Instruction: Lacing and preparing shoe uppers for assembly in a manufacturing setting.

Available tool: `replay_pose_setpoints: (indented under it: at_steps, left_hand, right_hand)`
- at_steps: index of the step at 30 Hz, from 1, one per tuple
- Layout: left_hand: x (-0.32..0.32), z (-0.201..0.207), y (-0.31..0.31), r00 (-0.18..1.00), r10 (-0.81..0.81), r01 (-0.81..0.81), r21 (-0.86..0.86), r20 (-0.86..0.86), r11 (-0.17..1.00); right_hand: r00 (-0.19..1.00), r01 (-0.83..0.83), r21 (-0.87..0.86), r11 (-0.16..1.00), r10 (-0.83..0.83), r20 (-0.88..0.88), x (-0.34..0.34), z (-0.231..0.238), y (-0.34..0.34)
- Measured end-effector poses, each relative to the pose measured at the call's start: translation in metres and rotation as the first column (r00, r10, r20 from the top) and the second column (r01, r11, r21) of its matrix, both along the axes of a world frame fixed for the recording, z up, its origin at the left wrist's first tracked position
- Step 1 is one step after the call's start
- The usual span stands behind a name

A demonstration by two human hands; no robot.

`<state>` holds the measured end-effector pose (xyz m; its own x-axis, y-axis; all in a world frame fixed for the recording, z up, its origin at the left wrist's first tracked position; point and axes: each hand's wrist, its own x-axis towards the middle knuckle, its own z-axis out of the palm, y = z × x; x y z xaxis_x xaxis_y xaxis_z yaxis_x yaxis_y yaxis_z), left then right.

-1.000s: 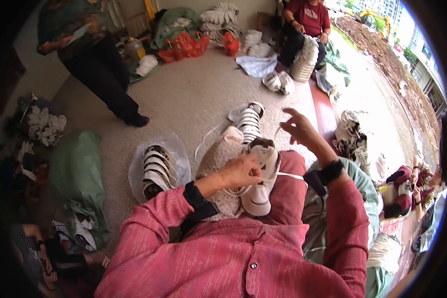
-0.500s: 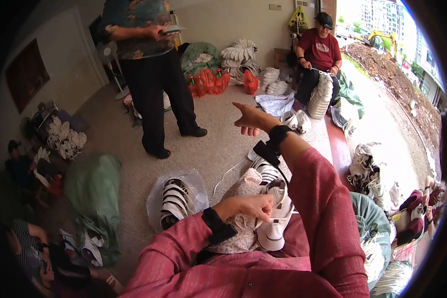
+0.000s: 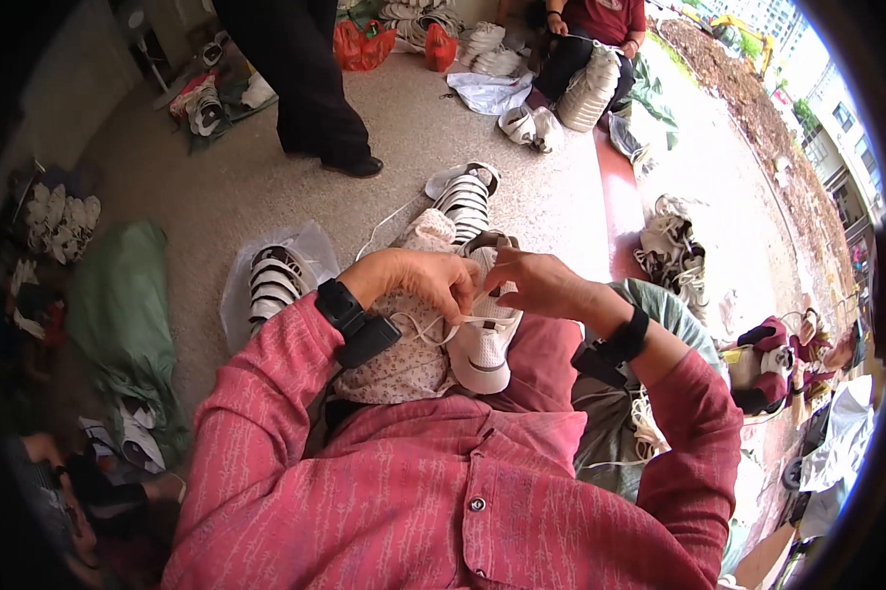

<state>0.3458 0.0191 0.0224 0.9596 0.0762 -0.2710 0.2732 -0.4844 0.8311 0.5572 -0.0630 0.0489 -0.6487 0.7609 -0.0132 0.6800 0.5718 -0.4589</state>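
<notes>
A white mesh sneaker (image 3: 481, 356) rests on my lap over a floral cloth (image 3: 384, 379), its toe pointing toward me. My left hand (image 3: 418, 279) is closed at the left side of the sneaker, its fingertips pinching a pale shoelace (image 3: 492, 320) that runs across the shoe's front. Opposite it, my right hand (image 3: 549, 287) bends over the upper part of the sneaker with fingers drawn together. What those right fingertips grip is too small to make out. Loose lace loops hang on the cloth below my left hand.
Beyond my knees lies a row of nested white shoes (image 3: 463, 202); another stack (image 3: 278, 280) sits on clear plastic at left. A green sack (image 3: 118, 305) stands farther left. One person in dark trousers (image 3: 315, 88) stands ahead; a seated person holds a shoe stack (image 3: 590, 88).
My right hand has come down from pointing ahead to the sneaker. My left hand has shifted onto the lace. The view has tipped downward, and the standing person's feet have changed position.
</notes>
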Motion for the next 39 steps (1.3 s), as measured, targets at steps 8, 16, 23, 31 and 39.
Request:
replay_pose_setpoints:
  at_steps: [8, 16, 23, 31, 39]
  left_hand:
    - [0.009, -0.001, 0.001, 0.980, 0.026, -0.042, -0.077, -0.195, 0.996]
    - [0.005, 0.010, 0.001, 0.999, 0.014, -0.017, -0.066, -0.051, 0.998]
    - [0.005, 0.006, -0.013, 0.984, 0.148, -0.128, -0.183, 0.102, 0.975]
    - [0.004, -0.029, -0.037, 0.865, 0.417, -0.375, -0.193, 0.278, 0.907]
    - [0.029, -0.022, -0.060, 0.837, 0.365, -0.522, 0.391, 0.409, 0.758]
  right_hand:
    - [0.986, -0.073, 0.250, 0.965, 0.033, 0.161, -0.007, -0.025, -0.003]
    - [0.718, 0.403, 0.620, 0.673, -0.653, 0.241, 0.125, 0.047, 0.015]
    - [0.574, 0.574, 0.644, 0.505, -0.810, 0.123, 0.246, 0.040, -0.017]
    - [0.576, 0.755, 0.381, 0.533, -0.817, 0.001, 0.168, -0.030, -0.053]
    - [0.938, 0.302, 0.337, 0.892, -0.342, 0.064, 0.034, -0.034, -0.079]
